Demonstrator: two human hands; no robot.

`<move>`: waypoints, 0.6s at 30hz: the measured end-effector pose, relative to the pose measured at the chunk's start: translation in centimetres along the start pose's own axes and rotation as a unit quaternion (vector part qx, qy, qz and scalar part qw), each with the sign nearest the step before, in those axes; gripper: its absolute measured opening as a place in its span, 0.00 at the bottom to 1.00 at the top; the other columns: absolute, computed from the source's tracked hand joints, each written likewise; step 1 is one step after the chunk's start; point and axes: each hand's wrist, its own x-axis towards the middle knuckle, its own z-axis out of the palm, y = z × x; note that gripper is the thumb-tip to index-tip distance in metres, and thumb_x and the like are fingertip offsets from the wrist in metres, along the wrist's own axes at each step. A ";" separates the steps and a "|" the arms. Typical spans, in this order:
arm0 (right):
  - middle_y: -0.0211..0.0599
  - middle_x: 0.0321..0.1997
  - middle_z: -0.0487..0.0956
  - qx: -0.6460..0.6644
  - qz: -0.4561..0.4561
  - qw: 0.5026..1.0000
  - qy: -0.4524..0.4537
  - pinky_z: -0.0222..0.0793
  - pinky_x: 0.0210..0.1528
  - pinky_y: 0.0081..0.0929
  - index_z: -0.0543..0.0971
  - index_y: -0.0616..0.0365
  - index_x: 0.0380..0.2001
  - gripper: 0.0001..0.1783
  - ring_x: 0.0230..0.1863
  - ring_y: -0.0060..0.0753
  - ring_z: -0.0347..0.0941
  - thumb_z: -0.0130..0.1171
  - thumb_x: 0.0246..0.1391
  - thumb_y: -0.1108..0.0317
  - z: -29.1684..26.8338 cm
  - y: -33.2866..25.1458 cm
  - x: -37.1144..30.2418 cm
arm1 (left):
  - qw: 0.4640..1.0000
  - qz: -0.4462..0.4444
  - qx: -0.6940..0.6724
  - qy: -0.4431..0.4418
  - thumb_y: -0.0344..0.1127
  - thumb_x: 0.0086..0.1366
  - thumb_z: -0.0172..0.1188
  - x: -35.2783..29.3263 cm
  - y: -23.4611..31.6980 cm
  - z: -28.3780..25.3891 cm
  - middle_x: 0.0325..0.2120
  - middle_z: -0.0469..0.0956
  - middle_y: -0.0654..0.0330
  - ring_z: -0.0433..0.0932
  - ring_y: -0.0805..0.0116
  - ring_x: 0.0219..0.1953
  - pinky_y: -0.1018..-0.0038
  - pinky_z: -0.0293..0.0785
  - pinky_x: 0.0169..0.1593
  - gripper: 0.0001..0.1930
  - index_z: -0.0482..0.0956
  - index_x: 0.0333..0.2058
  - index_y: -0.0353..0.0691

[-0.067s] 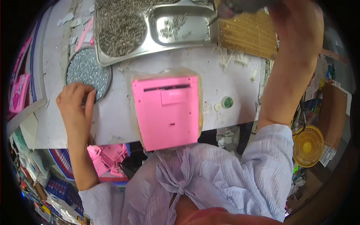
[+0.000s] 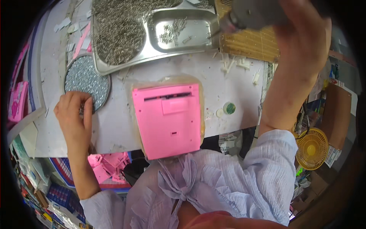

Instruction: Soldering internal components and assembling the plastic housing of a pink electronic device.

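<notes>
My left hand [image 2: 72, 113] reaches to the near edge of a round metal dish [image 2: 108, 94] filled with small silvery metal pieces [image 2: 84, 77], screws by their look. Its fingers are curled down, thumb beside them, and whatever they pinch is hidden. At the upper right my right hand [image 2: 303, 32] is wrapped round a dark grey power screwdriver [image 2: 257, 14], blurred by motion, its tip pointing left over the end of a steel tray. Between my arms a flat pink plastic housing [image 2: 169, 126], with a slot and small holes, lies on a padded, plastic-wrapped rest at the table edge.
The divided steel tray [image 2: 152, 57] holds many small metal screws. Beside it lies a brown slatted board [image 2: 249, 42]. White plastic bits [image 2: 243, 63] and a small green-topped round piece [image 2: 229, 108] lie to the right. Below the table stand a basket of pink parts [image 2: 108, 166] and a yellow basket [image 2: 312, 149].
The view has shifted slightly, so the table's things sit a little lower. More of the screwdriver shows beside my right hand. My left hand stays at the dish.
</notes>
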 end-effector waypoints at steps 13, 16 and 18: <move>0.28 0.30 0.76 0.297 0.002 0.951 -0.089 0.73 0.49 0.41 0.66 0.60 0.65 0.30 0.34 0.27 0.75 0.50 0.59 0.64 0.3 2.4 -8.5 | 0.980 0.074 -0.115 0.144 0.26 0.61 0.63 1.1 2.7 0.0 0.34 0.81 0.58 0.78 0.55 0.37 0.60 0.70 0.44 0.03 0.81 0.33 0.41; 0.23 0.26 0.73 0.461 -0.036 0.865 -0.195 0.70 0.40 0.33 0.69 0.51 0.60 0.24 0.26 0.21 0.70 0.54 0.61 0.61 0.9 2.5 -9.8 | 0.951 0.197 -0.218 0.096 0.25 0.57 0.67 -0.7 9.2 0.5 0.34 0.81 0.63 0.78 0.59 0.35 0.62 0.68 0.45 0.10 0.81 0.37 0.44; 0.21 0.23 0.72 0.426 -0.013 0.882 -0.200 0.68 0.34 0.29 0.69 0.46 0.54 0.19 0.23 0.21 0.68 0.57 0.63 0.58 2.6 -0.8 -11.1 | 0.935 0.232 -0.256 0.085 0.27 0.56 0.68 -1.5 10.8 1.0 0.34 0.81 0.64 0.77 0.61 0.34 0.63 0.67 0.45 0.12 0.80 0.39 0.44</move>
